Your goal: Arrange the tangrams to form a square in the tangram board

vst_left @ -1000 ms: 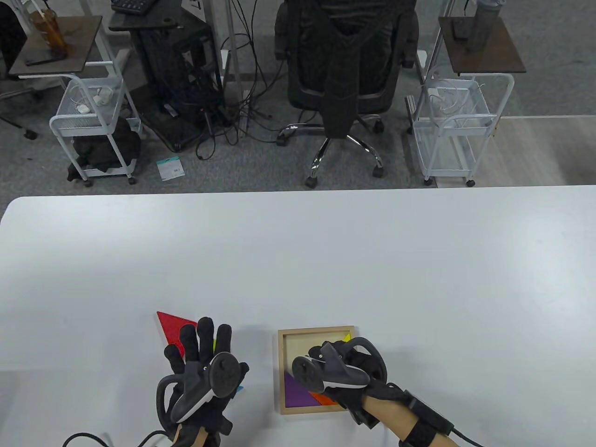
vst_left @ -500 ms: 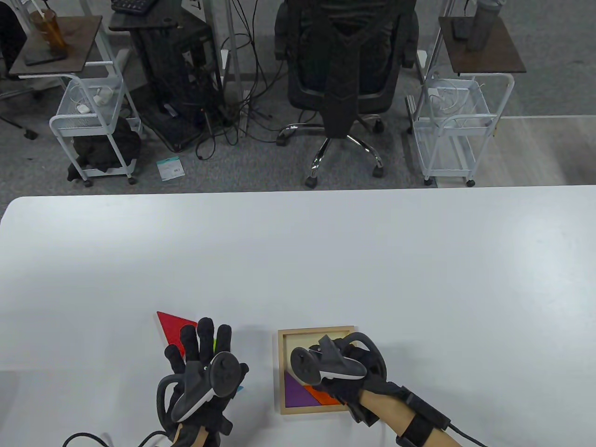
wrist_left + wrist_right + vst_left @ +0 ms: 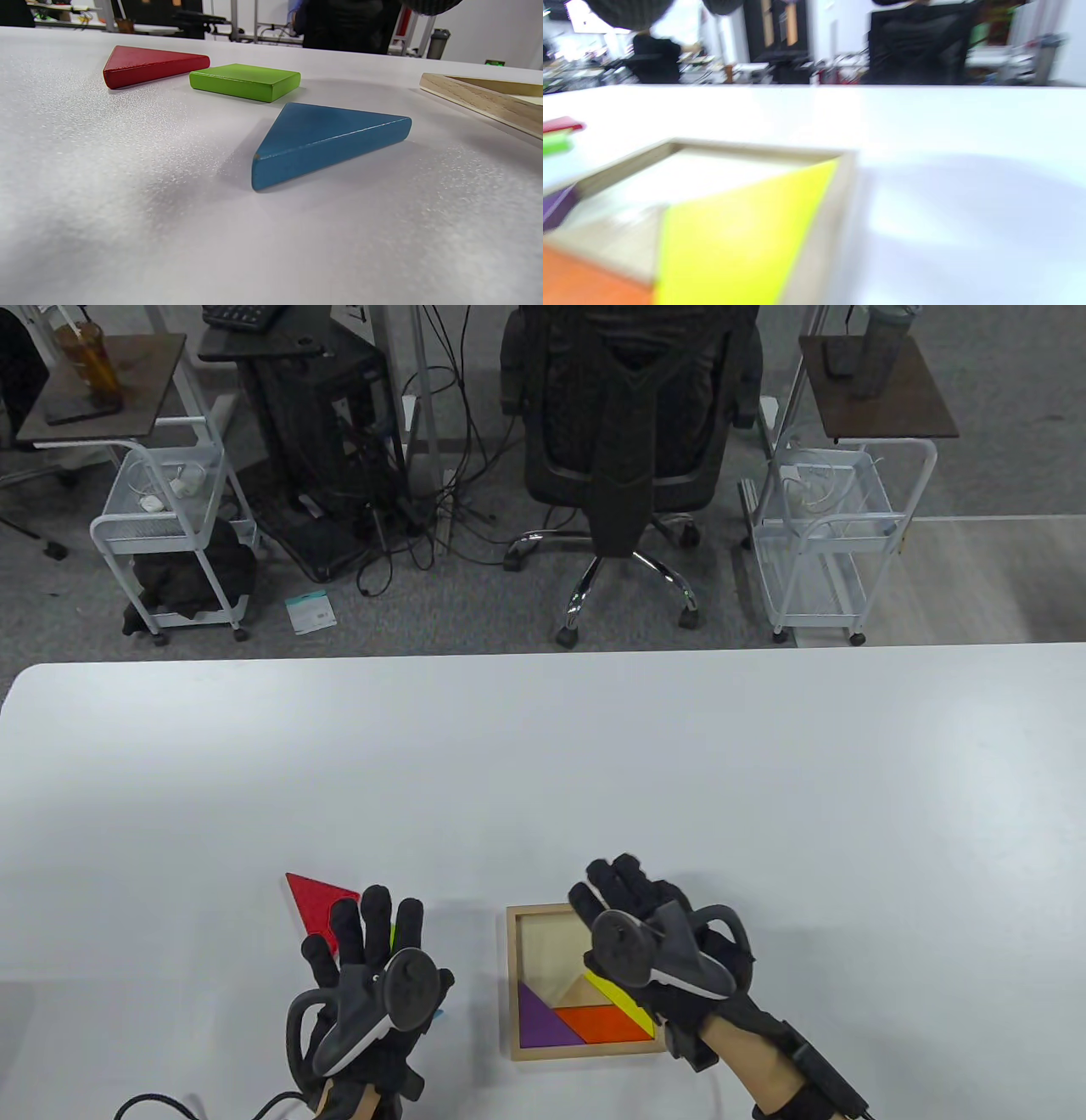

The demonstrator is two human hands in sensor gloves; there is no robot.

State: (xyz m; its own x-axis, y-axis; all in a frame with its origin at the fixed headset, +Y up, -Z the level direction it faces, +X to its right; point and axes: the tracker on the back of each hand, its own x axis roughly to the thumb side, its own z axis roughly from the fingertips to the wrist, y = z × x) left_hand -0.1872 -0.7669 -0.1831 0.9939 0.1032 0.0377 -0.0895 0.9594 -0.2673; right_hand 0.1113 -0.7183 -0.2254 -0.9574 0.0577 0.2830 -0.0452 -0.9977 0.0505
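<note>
Tangram board — a shallow square tray of pale wood with a raised rim — lies flat on the white table near its 6 o'clock edge. Three pieces sit inside: a purple triangle in the 7 o'clock corner, an orange piece along the 6 o'clock rim, and a yellow triangle toward 4 o'clock, partly hidden under the right hand. The 12 o'clock half of the tray shows bare wood.

Right hand is above the board's 3 o'clock side, fingers extended and spread, gripping nothing. The right wrist view is motion-blurred.

Left hand is at 9 o'clock of the board, well apart from it, fingers straight and holding nothing; contact with the table cannot be told.

Loose pieces at 9 o'clock of the board, each flat on the table and apart from the others:
- red triangle — farthest out
- green square
- blue triangle — nearest the left wrist camera
</note>
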